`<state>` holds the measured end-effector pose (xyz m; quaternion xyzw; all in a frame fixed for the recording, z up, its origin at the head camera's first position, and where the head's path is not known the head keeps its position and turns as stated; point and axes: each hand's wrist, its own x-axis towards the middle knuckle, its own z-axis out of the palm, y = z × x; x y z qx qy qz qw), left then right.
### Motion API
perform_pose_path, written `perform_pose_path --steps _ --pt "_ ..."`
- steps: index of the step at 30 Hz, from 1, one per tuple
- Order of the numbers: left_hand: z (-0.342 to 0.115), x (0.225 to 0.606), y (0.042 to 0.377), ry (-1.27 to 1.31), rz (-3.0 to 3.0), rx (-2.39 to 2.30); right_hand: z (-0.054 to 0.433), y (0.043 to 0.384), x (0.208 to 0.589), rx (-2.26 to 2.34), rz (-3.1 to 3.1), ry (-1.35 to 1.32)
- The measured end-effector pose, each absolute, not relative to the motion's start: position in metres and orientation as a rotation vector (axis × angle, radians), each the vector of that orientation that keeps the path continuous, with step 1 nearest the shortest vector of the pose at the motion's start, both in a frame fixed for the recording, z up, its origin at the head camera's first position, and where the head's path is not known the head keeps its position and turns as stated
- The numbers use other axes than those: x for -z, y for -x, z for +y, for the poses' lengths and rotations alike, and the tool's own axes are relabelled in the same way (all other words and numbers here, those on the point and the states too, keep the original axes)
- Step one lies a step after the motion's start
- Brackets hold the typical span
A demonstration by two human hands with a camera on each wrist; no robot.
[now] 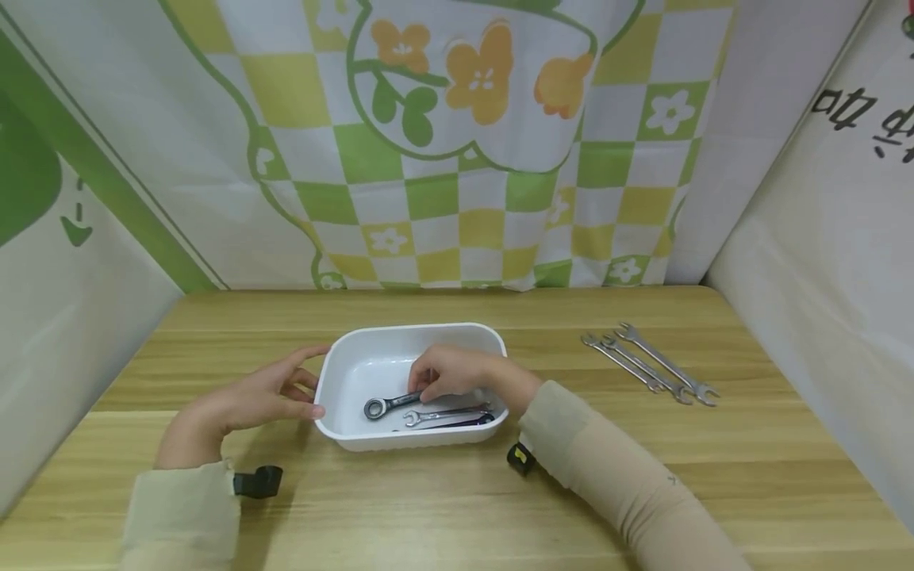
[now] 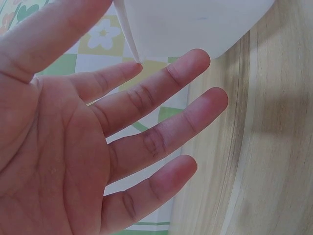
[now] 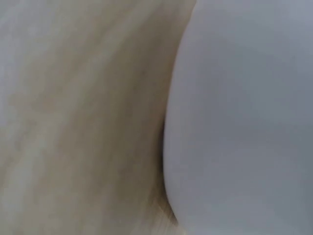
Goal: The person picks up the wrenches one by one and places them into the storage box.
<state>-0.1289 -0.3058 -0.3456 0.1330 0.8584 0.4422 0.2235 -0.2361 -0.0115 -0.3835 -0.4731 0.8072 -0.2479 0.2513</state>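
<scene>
A white plastic basin [image 1: 410, 442] stands on the table. My left hand [image 1: 267, 392] is at its left side, thumb and a fingertip on the rim and the other fingers spread, as the left wrist view also shows beside the basin wall [image 2: 195, 29]. My right hand [image 1: 453, 371] reaches inside over the right rim and pinches the handle of a dark ratchet wrench [image 1: 376, 408], its ring end pointing left. Close in front of that lie a silver open-ended wrench [image 1: 432, 415] and a dark, partly hidden tool [image 1: 474, 421]. The right wrist view shows only the basin's outer wall [image 3: 239, 122] and tabletop.
Three silver wrenches [image 1: 646, 365] lie side by side, slanted, on the wooden table [image 1: 400, 507] to the right of the basin. A checkered flowered cloth [image 1: 457, 190] hangs behind the table, and pale fabric walls [image 1: 828, 277] stand on both sides.
</scene>
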Motion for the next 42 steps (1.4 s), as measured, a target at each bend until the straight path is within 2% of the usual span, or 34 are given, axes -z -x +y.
perform_pose_path --steps 16,27,42 --pt "-0.304 0.346 0.129 -0.372 2.366 -1.221 0.001 0.239 0.378 0.727 2.248 1.289" --pt "-0.305 0.348 0.129 -0.366 2.364 -1.22 0.035 0.233 0.351 0.849 2.275 1.336" --pt "-0.307 0.348 0.129 -0.392 2.358 -1.227 0.084 0.217 0.336 1.106 2.274 1.27"
